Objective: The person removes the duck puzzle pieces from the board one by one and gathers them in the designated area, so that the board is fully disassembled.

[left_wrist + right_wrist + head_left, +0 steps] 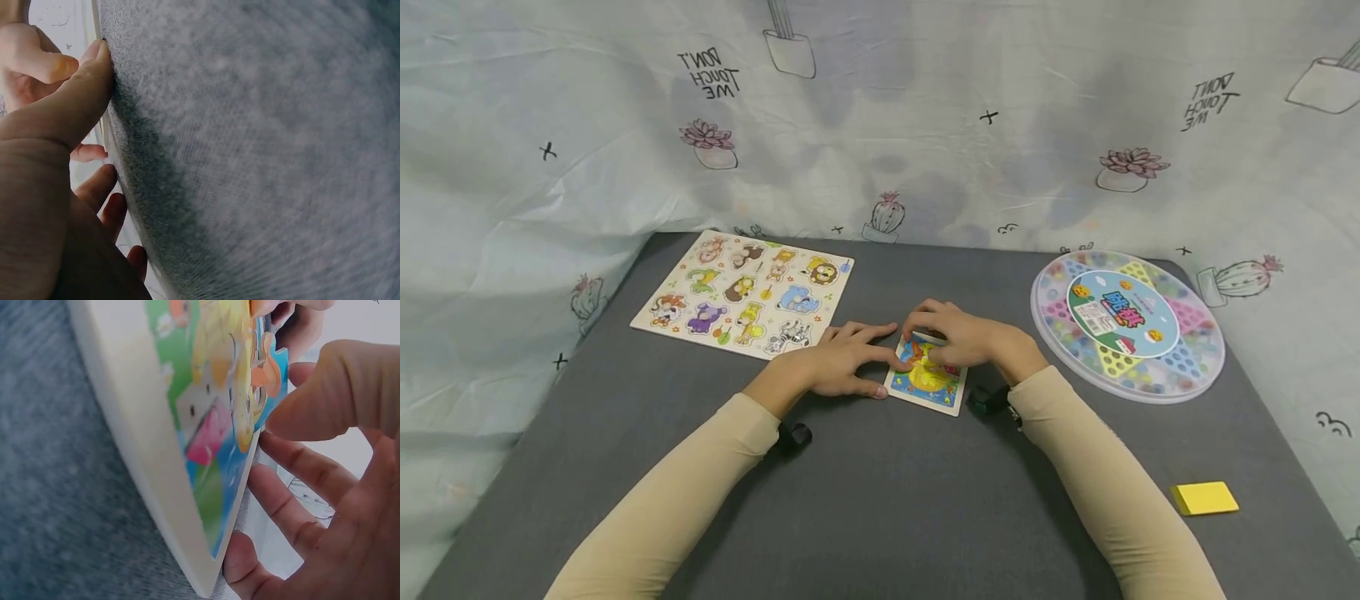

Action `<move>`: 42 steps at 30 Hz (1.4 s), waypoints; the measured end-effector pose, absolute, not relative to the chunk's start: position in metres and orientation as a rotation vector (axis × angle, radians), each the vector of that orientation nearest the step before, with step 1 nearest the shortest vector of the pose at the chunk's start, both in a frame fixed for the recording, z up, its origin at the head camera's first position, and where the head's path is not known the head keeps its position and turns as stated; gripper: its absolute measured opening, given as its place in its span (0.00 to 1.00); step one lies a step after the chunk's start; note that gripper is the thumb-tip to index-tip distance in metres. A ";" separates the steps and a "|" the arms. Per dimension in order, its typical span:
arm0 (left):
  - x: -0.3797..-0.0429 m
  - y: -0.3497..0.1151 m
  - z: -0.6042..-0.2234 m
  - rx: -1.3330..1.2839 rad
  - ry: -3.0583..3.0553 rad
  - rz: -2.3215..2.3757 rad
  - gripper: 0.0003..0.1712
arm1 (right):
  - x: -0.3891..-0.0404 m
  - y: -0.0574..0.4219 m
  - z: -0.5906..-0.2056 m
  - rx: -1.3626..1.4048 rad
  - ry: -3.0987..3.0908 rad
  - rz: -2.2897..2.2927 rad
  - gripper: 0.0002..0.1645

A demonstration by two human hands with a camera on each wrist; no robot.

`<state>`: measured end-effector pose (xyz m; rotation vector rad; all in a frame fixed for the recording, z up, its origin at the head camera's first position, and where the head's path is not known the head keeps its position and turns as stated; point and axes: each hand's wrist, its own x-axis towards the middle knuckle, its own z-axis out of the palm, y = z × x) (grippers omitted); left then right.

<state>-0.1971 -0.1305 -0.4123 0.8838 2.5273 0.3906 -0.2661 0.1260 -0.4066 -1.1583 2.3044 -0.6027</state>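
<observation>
A small jigsaw puzzle (936, 387) with a yellow duck picture and a pale frame lies mid-table between the hands. My left hand (844, 360) is spread at its left side, thumb at the near-left corner and index fingertip reaching over the picture. From the right, my right hand (958, 333) bends over the far part of the puzzle. In the right wrist view, a blue and orange puzzle piece (272, 381) stands tilted up from the board, pinched between the right thumb and index finger. The other right fingers (281, 503) rest along the frame's edge.
A larger animal peg puzzle (752, 292) lies at the back left. At the back right is a round, clear-lidded game box (1195, 367). A yellow block (1208, 498) sits near the right forearm. Behind the grey table (880, 508) hangs a printed cloth (925, 125).
</observation>
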 end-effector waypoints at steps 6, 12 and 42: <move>-0.199 -0.129 -0.412 0.897 2.518 0.407 0.27 | -0.267 0.134 -0.409 -1.201 2.291 -0.684 0.24; -0.200 -0.132 -0.412 0.877 2.519 0.404 0.28 | -0.262 0.138 -0.410 -1.338 2.307 -0.754 0.24; -0.201 -0.134 -0.415 0.877 2.493 0.445 0.29 | -0.252 0.131 -0.425 -1.187 2.415 -0.986 0.17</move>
